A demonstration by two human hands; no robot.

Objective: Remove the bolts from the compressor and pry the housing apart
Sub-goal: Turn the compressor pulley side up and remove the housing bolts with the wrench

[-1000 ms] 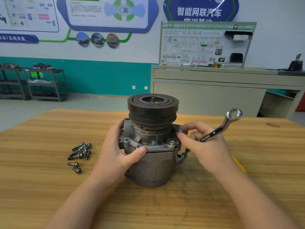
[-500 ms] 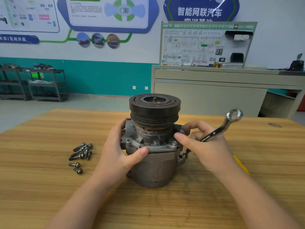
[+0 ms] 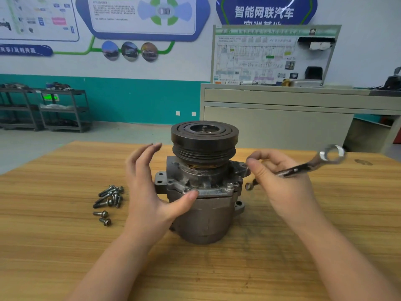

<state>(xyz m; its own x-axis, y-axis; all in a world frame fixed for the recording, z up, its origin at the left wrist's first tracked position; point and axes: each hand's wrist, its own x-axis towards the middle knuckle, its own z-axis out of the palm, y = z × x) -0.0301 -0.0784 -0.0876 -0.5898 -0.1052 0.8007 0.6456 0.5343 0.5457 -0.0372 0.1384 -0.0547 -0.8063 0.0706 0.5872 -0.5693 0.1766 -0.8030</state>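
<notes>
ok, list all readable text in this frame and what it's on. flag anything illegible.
"智能网联汽车" on the blue wall sign; the line beneath it is cut off by the board.
"共享/互利共赢" on the blue wall banner, with its start out of frame.
Wiring diagram board: print too small to read.
Wall posters: text too blurred.
Wrench in the right hand: marking blurred.
Compressor, bolts: no markings seen.

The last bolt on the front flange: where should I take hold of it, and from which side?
Probably take the bolt by its raised head, pinching from straight above: it stands upright on the compressor flange, near the front edge. Come in from the front right, since the pulley overhangs behind and the left hand thumb rests to its left.
</notes>
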